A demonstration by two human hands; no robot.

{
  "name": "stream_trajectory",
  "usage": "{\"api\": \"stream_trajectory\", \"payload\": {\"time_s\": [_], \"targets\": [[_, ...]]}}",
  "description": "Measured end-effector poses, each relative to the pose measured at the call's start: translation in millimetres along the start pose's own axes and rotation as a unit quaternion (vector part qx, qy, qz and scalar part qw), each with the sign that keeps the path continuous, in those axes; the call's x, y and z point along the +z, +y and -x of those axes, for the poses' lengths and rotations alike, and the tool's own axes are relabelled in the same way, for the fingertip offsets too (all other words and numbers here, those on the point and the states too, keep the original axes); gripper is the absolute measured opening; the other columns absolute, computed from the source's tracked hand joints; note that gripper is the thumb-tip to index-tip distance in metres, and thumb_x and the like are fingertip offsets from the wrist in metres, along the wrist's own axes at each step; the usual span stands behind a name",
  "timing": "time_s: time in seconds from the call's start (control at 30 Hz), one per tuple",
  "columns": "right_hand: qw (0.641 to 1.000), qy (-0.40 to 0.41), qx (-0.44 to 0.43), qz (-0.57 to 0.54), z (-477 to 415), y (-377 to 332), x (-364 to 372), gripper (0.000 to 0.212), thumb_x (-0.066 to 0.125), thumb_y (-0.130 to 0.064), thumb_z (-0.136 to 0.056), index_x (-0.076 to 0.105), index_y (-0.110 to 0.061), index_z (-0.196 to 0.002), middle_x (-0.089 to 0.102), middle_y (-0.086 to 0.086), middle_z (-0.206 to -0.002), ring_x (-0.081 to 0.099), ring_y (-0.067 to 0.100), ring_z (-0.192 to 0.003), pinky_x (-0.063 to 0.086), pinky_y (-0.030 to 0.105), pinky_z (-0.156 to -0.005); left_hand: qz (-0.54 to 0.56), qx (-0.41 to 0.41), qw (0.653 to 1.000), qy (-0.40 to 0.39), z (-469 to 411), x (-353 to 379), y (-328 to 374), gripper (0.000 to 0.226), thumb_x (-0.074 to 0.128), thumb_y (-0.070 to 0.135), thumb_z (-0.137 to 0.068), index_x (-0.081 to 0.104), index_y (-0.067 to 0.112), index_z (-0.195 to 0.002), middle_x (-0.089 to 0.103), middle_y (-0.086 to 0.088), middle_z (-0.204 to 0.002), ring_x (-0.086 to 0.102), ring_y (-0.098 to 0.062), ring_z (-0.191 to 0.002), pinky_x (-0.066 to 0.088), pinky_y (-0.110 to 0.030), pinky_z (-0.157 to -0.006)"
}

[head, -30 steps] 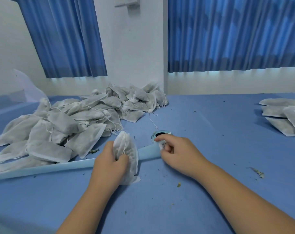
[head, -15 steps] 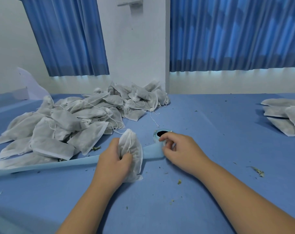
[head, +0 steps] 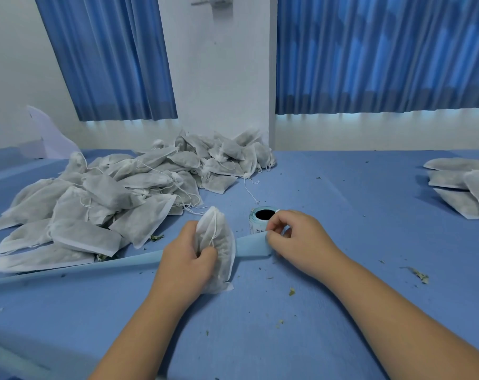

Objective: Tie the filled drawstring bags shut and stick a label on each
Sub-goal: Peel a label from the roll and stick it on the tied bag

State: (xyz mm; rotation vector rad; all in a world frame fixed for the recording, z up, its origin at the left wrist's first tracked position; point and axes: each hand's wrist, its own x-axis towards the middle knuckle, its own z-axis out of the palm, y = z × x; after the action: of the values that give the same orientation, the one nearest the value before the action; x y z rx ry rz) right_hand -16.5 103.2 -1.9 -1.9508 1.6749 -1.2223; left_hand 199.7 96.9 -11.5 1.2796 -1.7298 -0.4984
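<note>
**Head view**

- White non-woven drawstring bag [head: 219,242], filled with dark material and gathered at the mouth, stands upright on the blue table cloth [head: 342,193]. The left hand [head: 187,259] grips it, fingers curled round its near side. The cord hangs down its face. Cannot tell whether it is knotted.
- Right hand [head: 295,239] is just right of the bag. Thumb and forefinger pinch the end of the pale blue paper backing strip [head: 95,267], which runs off to the left behind the left hand.
- Small roll of printed labels [head: 260,219] stands on end just beyond the right fingertips. Whether a label has lifted free is too small to see.

**Risks, as I judge them**

- A label peeled too fast could curl and stick to itself or to a fingertip.
- Pulling on the strip could tip the light roll or drag it along.
- The bag's cloth looks soft and lumpy, so a label pressed on without support behind it may wrinkle or grip poorly.
- Dry herb crumbs [head: 419,275] lie scattered near the right forearm and could foul the adhesive if the label touches the cloth.
- If the cord is only drawn and not tied, squeezing the bag may loosen the mouth.

**Room**

- Large heap of grey-white filled bags [head: 109,198] crowds the area left of and beyond the left hand. Loose cords trail from it toward the roll and could snag.
- The cloth is bare right of the right hand, out to a small group of flat bags [head: 463,187] well apart from it.
- There is also bare cloth on the near side of both forearms. No table edge shows there.
</note>
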Motion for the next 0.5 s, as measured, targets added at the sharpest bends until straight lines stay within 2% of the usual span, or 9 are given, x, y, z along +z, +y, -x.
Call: {"api": "stream_trajectory", "payload": {"time_s": [0.07,0.17,0.37,0.43,0.5], "targets": [[1.0,-0.002,0.002,-0.001,0.1,-0.2,-0.6,0.019,0.062,-0.017,-0.078,0.057,-0.032,-0.067,0.059,-0.011,-0.079,0.054,0.0,-0.063,0.037,0.014,-0.06,-0.005,0.005,1.0,0.004,-0.1,0.4,-1.6,0.031,0.055,0.006,-0.086,0.041,0.031,-0.072,0.045,0.013,-0.056,0.046,0.001,-0.056,0.026,-0.02,-0.049],[1.0,-0.015,-0.009,0.021,0.0,-0.2,-3.3,0.02,0.063,-0.017,-0.078,0.056,-0.033,-0.067,0.057,-0.01,-0.079,0.051,-0.003,-0.066,0.036,0.012,-0.06,-0.015,0.01,1.0,0.003,0.2,0.2,-0.5,0.03,0.054,0.006,-0.085,0.042,0.03,-0.073,0.046,0.011,-0.06,0.046,0.003,-0.057,0.028,-0.019,-0.048],[0.996,-0.046,-0.025,0.068,1.2,-0.2,-11.4,0.015,0.063,-0.021,-0.079,0.056,-0.034,-0.076,0.059,-0.012,-0.073,0.051,-0.001,-0.065,0.045,0.023,-0.064,-0.017,0.028,0.999,0.006,2.2,0.2,0.8,0.032,0.054,0.004,-0.084,0.039,0.029,-0.071,0.047,0.019,-0.053,0.045,0.002,-0.055,0.03,-0.017,-0.049],[0.995,-0.065,-0.021,0.07,2.0,0.1,-12.8,0.017,0.062,-0.021,-0.078,0.059,-0.035,-0.087,0.061,-0.012,-0.071,0.051,0.0,-0.061,0.047,0.025,-0.065,-0.016,0.041,0.999,0.003,3.8,-0.5,2.7,0.029,0.054,0.008,-0.084,0.038,0.03,-0.071,0.049,0.024,-0.054,0.045,0.004,-0.055,0.031,-0.016,-0.05],[0.994,-0.072,-0.023,0.076,2.0,0.3,-12.7,0.019,0.063,-0.021,-0.078,0.06,-0.035,-0.091,0.062,-0.011,-0.072,0.051,-0.001,-0.062,0.048,0.026,-0.066,-0.013,0.048,0.999,-0.007,5.4,-1.2,5.6,0.015,0.049,0.021,-0.078,0.039,0.031,-0.073,0.051,0.031,-0.06,0.046,0.005,-0.058,0.031,-0.015,-0.051]]}}
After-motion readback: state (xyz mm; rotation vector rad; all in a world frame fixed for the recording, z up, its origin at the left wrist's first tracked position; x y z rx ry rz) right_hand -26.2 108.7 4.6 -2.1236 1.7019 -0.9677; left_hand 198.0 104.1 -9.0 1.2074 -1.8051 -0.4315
